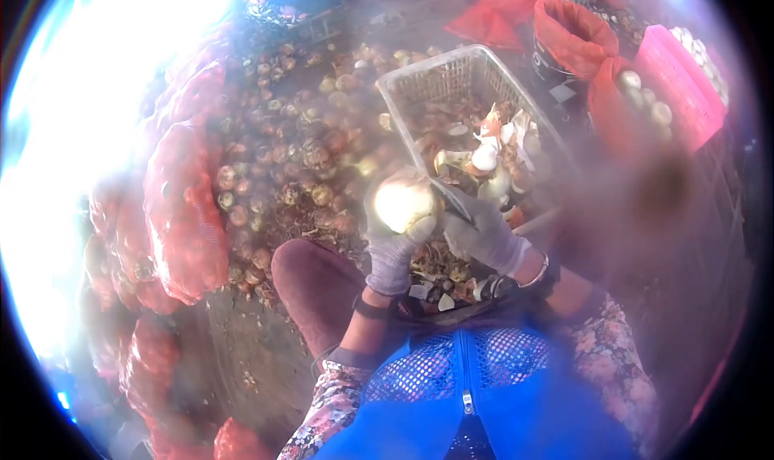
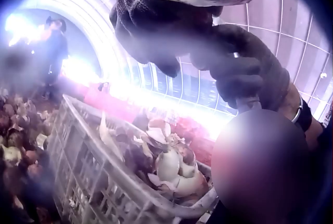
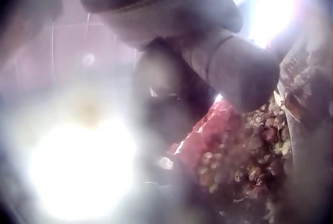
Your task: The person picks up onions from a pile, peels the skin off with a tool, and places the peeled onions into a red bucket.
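Head view: the left hand (image 1: 393, 254) grips a pale bulb (image 1: 405, 202) above the lap, near the basket (image 1: 419, 73). The right hand (image 1: 488, 236) holds a knife (image 1: 453, 202) against the bulb. The blade could slip off its smooth skin into the left fingers.

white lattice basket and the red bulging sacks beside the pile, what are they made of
White lattice basket: probably moulded plastic, matte, judging by its rigid, evenly gridded walls. Red bulging sacks: seemingly plastic net, since the surface looks open-meshed and lumpy.
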The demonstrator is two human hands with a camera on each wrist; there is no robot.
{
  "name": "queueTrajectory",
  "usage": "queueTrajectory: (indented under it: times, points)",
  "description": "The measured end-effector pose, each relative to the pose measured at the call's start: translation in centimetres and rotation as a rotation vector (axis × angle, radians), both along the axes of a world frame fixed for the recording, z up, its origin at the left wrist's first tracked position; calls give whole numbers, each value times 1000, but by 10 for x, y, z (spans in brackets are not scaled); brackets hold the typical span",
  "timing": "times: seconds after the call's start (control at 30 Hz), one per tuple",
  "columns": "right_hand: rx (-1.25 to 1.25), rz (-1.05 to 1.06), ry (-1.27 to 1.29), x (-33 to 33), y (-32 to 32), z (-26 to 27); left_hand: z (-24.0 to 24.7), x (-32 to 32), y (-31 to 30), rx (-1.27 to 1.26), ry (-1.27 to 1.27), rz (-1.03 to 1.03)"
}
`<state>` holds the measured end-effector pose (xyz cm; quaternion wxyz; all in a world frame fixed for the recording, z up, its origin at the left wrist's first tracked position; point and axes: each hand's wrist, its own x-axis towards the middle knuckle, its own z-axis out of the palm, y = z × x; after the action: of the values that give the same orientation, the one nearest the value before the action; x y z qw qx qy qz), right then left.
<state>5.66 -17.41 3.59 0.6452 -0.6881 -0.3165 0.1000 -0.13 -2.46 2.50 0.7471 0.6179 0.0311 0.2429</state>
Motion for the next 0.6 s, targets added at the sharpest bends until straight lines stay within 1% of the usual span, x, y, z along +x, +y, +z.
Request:
queueTrajectory:
  times: [0.07,0.17,0.27,0.37,0.47,0.57,0.6]
  points:
    - [-106,-15,-146,-4,-6,9,-3,-1,-1,103,-4,72]
    - [-152,-107,-396,1,-4,-7,-9,1,2,261,-85,125]
    - [-418,3,-249,-2,-8,11,-12,4,1,341,-105,202]
    - [-408,-65,-359,1,-6,-14,-13,0,1,434,-119,271]
    - [-492,-82,-375,-1,-5,-19,-17,0,1,456,-156,282]
    - [-534,-64,-323,2,0,-26,-9,-4,-5,428,-176,250]
    - [-523,-55,-347,3,0,-29,-10,-6,-6,469,-155,270]
